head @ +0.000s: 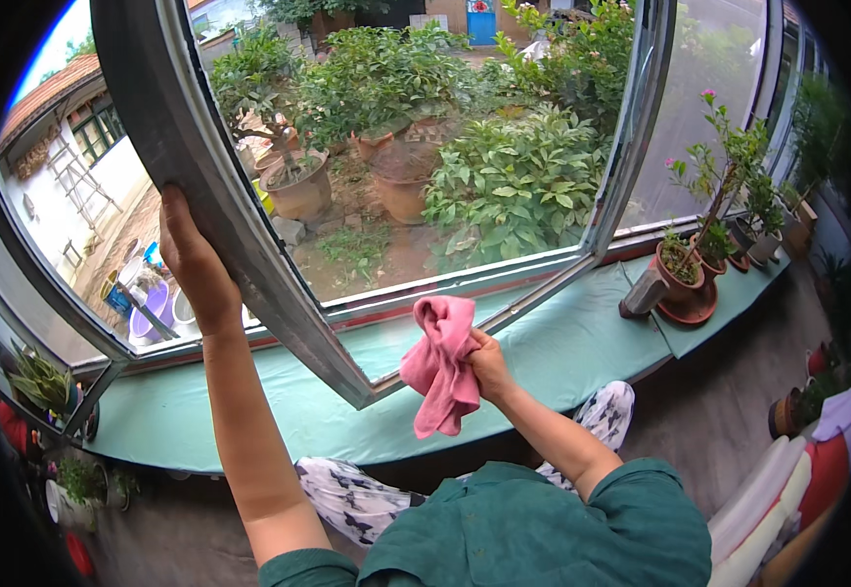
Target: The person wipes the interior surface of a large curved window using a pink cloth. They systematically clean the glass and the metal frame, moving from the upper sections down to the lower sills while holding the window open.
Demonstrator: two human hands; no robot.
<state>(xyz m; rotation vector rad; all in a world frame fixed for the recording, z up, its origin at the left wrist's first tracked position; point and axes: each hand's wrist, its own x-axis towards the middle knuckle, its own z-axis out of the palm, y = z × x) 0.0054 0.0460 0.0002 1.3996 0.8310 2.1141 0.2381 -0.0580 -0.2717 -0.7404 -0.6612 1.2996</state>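
Observation:
My left hand (194, 260) grips the outer upright of a swung-open window sash (249, 249), its thumb lying along the dark metal frame. In my right hand (490, 365) is a bunched pink cloth (444, 367), which hangs in front of the sash's lower rail. The glass pane (396, 242) of this sash stands upright between the cloth and the garden seen through it. Below both hands runs a window ledge covered in pale green sheeting (579, 345). The fingers of my left hand are partly hidden by the frame.
Potted plants in clay pots (680, 264) stand at the ledge's right, beside a grey block (645, 292). A snake plant (42, 381) is at the left end. At the lower right lies a padded seat (759, 499) with fabrics. Outside are buckets and a purple basin (152, 312).

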